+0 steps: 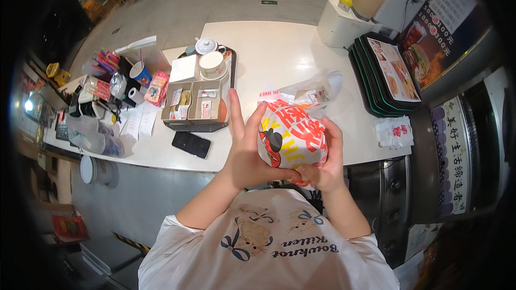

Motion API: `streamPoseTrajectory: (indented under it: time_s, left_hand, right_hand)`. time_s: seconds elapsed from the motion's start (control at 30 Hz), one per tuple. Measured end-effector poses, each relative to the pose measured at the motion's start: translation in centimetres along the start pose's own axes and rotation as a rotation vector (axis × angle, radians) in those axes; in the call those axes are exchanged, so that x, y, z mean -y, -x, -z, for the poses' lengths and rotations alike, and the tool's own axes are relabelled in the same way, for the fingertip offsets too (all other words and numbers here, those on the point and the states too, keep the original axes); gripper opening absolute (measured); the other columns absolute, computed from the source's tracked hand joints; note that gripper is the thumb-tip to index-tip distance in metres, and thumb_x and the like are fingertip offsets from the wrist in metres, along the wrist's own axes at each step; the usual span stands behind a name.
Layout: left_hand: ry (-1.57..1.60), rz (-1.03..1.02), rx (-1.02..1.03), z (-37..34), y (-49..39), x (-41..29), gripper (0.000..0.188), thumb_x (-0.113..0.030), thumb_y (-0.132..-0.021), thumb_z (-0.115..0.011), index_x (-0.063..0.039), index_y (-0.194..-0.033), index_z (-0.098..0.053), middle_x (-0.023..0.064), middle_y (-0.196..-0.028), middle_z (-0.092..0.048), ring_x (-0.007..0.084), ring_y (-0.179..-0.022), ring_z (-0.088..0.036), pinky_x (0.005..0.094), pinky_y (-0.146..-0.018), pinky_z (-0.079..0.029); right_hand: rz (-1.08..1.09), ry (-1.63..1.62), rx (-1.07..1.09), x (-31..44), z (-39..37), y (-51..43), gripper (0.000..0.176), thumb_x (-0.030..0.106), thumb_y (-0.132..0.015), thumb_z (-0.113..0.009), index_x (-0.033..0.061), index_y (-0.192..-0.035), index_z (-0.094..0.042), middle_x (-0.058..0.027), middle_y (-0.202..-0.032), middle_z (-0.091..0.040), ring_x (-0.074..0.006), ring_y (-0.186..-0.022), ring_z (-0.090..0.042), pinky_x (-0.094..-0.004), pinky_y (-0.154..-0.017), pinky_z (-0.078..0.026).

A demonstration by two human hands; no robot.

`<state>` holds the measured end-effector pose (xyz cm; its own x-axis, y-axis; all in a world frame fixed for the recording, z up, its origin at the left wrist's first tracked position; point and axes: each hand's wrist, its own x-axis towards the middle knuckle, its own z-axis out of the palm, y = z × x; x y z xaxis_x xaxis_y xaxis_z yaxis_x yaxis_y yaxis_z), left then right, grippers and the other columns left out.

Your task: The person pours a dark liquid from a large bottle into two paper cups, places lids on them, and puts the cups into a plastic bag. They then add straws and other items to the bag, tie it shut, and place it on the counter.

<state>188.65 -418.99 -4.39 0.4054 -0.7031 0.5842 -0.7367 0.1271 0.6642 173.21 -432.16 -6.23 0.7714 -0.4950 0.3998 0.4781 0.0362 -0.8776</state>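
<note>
Between my two hands, close to my chest and over the counter's near edge, is a printed white paper food bag (293, 141) with red and yellow print. My right hand (331, 165) grips its right side, thumb across the lower front. On the left side, my left hand (248, 153) holds it with thumb low and one finger on the upper edge, the other fingers raised. What the bag contains is hidden. Just beyond it, a clear plastic bag (332, 84) with small packets inside lies on the white counter (258, 48).
A black phone (191, 144) lies left, near a tray (233, 68) bearing a divided condiment box (191, 119), cups and a teapot (207, 45). Stacked black trays (358, 84) and folded white bags (394, 133) sit right. Clear plastic cups (107, 145) and receipts (139, 124) occupy the far left.
</note>
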Motion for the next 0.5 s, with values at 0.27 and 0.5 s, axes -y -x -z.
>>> streamPoseTrajectory:
  time_s: [0.27, 0.5]
  left_hand:
    - [0.766, 0.301, 0.516, -0.6, -3.1, 1.2, 0.118, -0.017, -0.060, -0.094, -0.006, -0.155, -0.024, 0.0159, -0.139, -0.053, 0.0288, -0.129, -0.053, 0.0379, -0.107, -0.041]
    - [1.317, 0.901, 0.175, -4.7, -1.6, 4.4, 0.076, 0.001, -0.076, -0.075, -0.003, -0.142, -0.038, 0.0140, -0.129, -0.058, 0.0227, -0.117, -0.061, 0.0380, -0.098, -0.052]
  right_hand:
    - [-0.184, 0.209, 0.270, 3.7, 2.7, -4.4, 0.082, 0.018, -0.073, -0.075, 0.0034, -0.146, -0.040, -0.0127, -0.131, -0.056, -0.0229, -0.122, -0.055, -0.0357, -0.105, -0.042]
    - [-0.005, 1.103, -0.132, 7.9, 3.0, -7.6, 0.061, 0.027, -0.083, -0.072, 0.0003, -0.135, -0.052, -0.0244, -0.135, -0.053, -0.0364, -0.124, -0.053, -0.0408, -0.104, -0.043]
